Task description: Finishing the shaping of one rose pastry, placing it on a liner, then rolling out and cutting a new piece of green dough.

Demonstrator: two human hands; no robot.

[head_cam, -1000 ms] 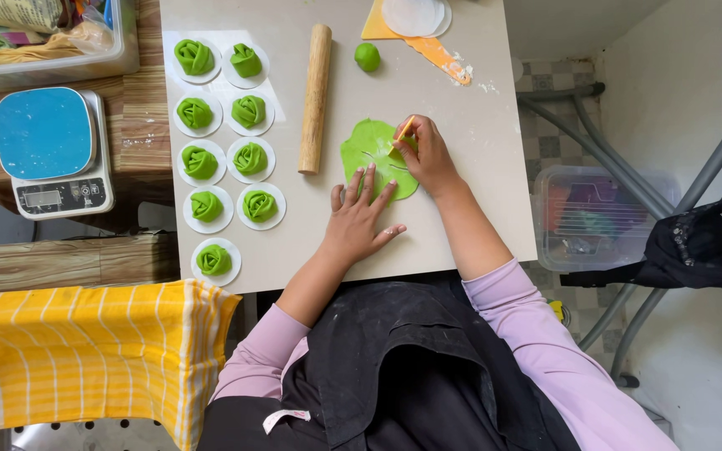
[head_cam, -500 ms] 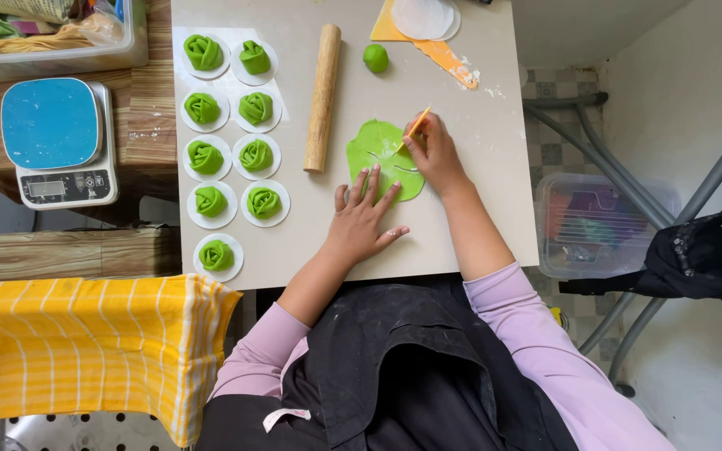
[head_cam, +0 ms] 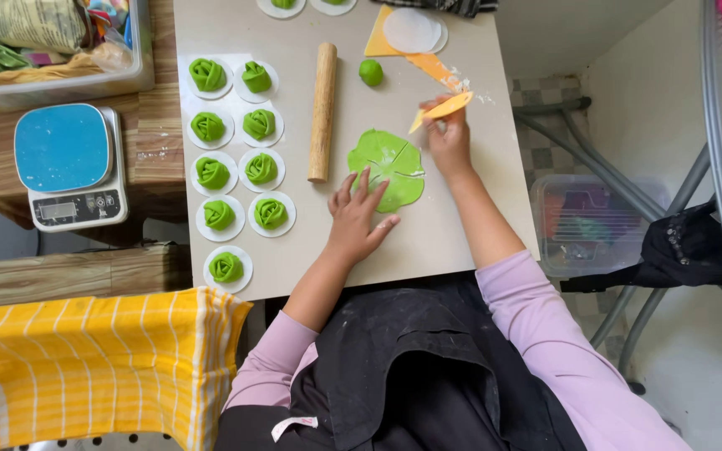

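Nearest us we see the left hand (head_cam: pixel 359 219) lying flat on the grey table (head_cam: pixel 453 242), fingers spread, with the fingertips (head_cam: pixel 366 177) pressing on the near edge of the flat green dough (head_cam: pixel 388 165). That dough lies near the middle of the table, just right of the wooden rolling pin (head_cam: pixel 322 112). We see it rolled thin into a roundish sheet with a wavy, lobed outline, bright green, with faint lines running across it from a point near its middle, as if overlapping rounds or cuts; we cannot tell which.

Just beyond the dough, the right hand (head_cam: pixel 449 140) is lifted off it and pinches a small yellow scraper (head_cam: pixel 441 108) between thumb and fingers, the blade pointing left, clear of the sheet.

To the left of the rolling pin we count nine green dough roses (head_cam: pixel 261 169), each on its own white paper round, set in two columns. Farther off, a small green dough ball (head_cam: pixel 370 72) sits by the far end of the pin, and past it a stack of white rounds (head_cam: pixel 412 31) rests on an orange sheet. Off the table to the left stands a blue-topped kitchen scale (head_cam: pixel 67 163).
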